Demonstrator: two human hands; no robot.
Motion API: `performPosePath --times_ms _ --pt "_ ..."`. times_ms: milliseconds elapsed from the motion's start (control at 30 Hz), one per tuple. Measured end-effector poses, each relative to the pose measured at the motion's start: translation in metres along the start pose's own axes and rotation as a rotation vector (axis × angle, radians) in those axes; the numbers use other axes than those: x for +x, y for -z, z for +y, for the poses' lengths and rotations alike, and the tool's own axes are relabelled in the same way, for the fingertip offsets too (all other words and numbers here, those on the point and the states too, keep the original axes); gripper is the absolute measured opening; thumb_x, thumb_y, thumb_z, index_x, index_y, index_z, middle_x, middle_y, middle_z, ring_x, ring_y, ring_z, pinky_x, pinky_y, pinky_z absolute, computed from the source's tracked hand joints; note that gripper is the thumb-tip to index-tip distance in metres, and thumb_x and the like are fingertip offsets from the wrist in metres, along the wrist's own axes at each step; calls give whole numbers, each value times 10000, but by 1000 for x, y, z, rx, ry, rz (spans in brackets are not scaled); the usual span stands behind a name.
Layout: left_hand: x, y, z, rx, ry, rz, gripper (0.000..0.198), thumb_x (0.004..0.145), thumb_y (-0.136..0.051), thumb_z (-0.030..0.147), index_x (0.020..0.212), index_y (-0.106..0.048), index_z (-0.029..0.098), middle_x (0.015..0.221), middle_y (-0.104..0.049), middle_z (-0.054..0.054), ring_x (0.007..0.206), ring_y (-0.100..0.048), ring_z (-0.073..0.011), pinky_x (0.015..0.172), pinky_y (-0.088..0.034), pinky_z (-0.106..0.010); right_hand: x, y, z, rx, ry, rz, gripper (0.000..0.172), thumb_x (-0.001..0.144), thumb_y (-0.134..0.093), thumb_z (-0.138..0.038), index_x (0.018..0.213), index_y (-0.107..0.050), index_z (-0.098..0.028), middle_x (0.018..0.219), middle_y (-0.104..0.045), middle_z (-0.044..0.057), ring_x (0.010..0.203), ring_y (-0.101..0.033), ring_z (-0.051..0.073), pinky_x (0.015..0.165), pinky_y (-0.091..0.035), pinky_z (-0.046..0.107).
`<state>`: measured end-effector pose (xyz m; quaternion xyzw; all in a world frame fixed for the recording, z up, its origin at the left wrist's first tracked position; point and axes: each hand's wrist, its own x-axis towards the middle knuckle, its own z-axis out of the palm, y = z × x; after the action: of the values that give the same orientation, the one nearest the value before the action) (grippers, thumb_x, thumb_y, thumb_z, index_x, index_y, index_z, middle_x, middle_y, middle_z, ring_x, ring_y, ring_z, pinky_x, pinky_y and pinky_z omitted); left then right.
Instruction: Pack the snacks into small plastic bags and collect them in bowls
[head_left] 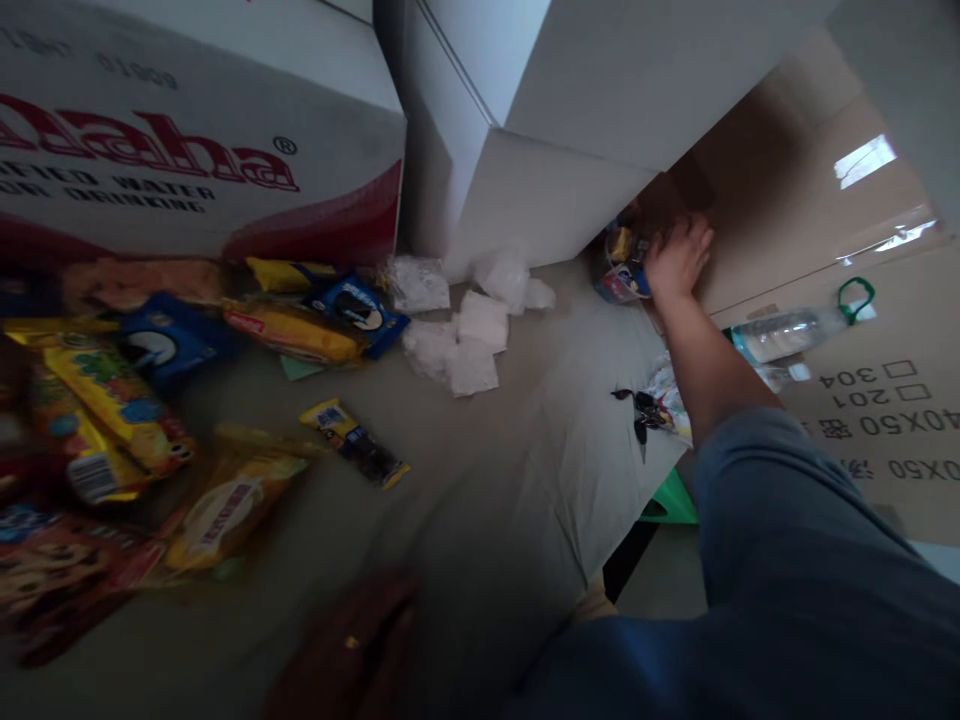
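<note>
At the far right of the sheet-covered table, my right hand reaches beside a see-through tub with small packaged items in it. Its fingers look apart, and the near side of the hand touches or overlaps the tub's edge. Nothing shows held in it. Low in the picture, my left hand is dark and smeared by motion, its fingers unclear. The nearest thing above it is a small blue and yellow snack bar. To its left lie a yellow wrapped pastry and yellow snack packets.
White sachets lie mid-table before a white carton. A drinking-water carton stands back left, near blue packets. Keys lie under my right forearm. Plastic bottles rest on a brown cardboard box.
</note>
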<state>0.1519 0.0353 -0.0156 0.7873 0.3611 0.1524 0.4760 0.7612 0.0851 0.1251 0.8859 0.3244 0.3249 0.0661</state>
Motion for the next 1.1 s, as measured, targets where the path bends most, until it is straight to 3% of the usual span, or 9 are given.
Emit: performPosePath --times_ms 100,233,433,500,633,767,867,967,1100 --pt "2 2 3 -6 -9 -16 297 919 -546 508 998 -785 350 987 -820 -13 853 -782 -259 740 -673 -392 -13 -5 5 42 134 -71 455 1064 -379 -296 1434 -538 -84 1485 -495 260 1329 -460 291 1080 -344 459" --pt "6 6 8 -47 -2 -43 266 916 -570 483 987 -785 343 993 -819 -14 874 -779 -256 757 -664 -373 -6 -15 8 109 96 -214 463 1061 -309 -231 1414 -554 -57 1485 -506 279 1310 -505 271 1102 -322 478" --pt "16 22 6 -439 68 -150 348 974 -511 506 1033 -778 291 874 -798 -49 721 -746 -209 640 -624 -301 -14 8 -16 280 -47 -75 356 1019 -413 -253 1233 -666 -123 1347 -610 235 1202 -579 284 989 -429 460" --pt "19 28 6 -567 21 -206 362 982 -520 517 919 -772 266 963 -794 -85 829 -750 -232 718 -628 -339 -38 20 -36 454 -71 -98 348 1027 -377 -244 1107 -697 -133 1072 -708 173 989 -646 238 898 -470 399" --pt "22 33 8 -706 -89 -268 460 964 -562 568 682 -643 214 1006 -751 -111 834 -696 -220 754 -589 -358 -115 46 -89 902 60 -299 361 1036 -393 -346 1001 -701 -161 708 -646 33 656 -575 163 708 -458 302" --pt "21 28 6 -795 -87 -289 429 921 -645 568 721 -606 190 992 -704 -95 827 -632 -184 735 -524 -301 -197 80 -146 1074 327 -523 310 966 -565 -467 945 -696 -187 790 -671 35 723 -579 163 707 -436 279" --pt "19 24 2 -826 -48 -300 342 906 -694 498 787 -629 184 978 -677 -78 882 -609 -178 769 -488 -278 -234 101 -177 955 362 -528 281 891 -670 -436 1021 -675 -187 988 -689 94 881 -593 208 761 -441 300" --pt "20 23 1 -857 -14 -279 304 851 -760 470 835 -657 184 956 -664 -62 940 -602 -187 833 -476 -288 -253 115 -186 955 224 -499 136 890 -610 -320 896 -649 -189 957 -670 102 898 -581 221 797 -439 323" --pt "20 21 8 -870 45 -239 343 804 -806 483 853 -658 177 889 -633 -35 822 -564 -148 737 -460 -259 -288 148 -171 1459 -169 -595 210 872 -637 -416 809 -594 -221 710 -578 0 681 -536 163 689 -438 289"
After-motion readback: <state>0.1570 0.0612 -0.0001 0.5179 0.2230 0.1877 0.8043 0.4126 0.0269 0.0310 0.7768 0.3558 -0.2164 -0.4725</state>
